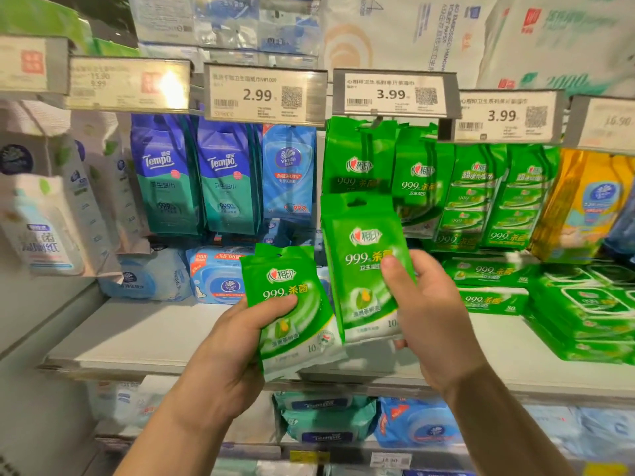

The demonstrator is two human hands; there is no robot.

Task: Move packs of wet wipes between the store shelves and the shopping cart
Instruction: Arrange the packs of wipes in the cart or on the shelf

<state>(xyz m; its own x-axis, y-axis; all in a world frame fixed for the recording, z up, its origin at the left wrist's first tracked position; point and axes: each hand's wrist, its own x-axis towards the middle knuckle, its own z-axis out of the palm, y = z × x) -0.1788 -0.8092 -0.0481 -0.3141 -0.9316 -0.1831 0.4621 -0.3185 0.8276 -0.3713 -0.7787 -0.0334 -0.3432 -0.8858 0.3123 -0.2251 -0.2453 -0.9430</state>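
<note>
Two bare forearms reach up from the bottom of the view toward the store shelf; each hand has a green pack of wet wipes. His or her left hand grips the lower green pack, thumb laid across its front and fingers curled behind it, the pack tilted a little to the left and held in front of the shelf edge; the right hand pinches the taller green pack by its right side, thumb pressed on the printed face, the other fingers wrapped behind, so the pack stands nearly upright and just above its neighbour; the two packs almost touch along their inner edges, though I cannot tell whether they do. Directly behind the raised pack, matching green packs hang on hooks under a price tag reading 3.99; more green packs hang to the right, and flat green packs are stacked on the shelf board beneath them. Left of the hanging green ones are blue-and-teal Tempo packs and a blue Vinda pack, under a tag reading 2.99; a yellow pack hangs at far right; teal and blue packs sit on the shelf below.
</note>
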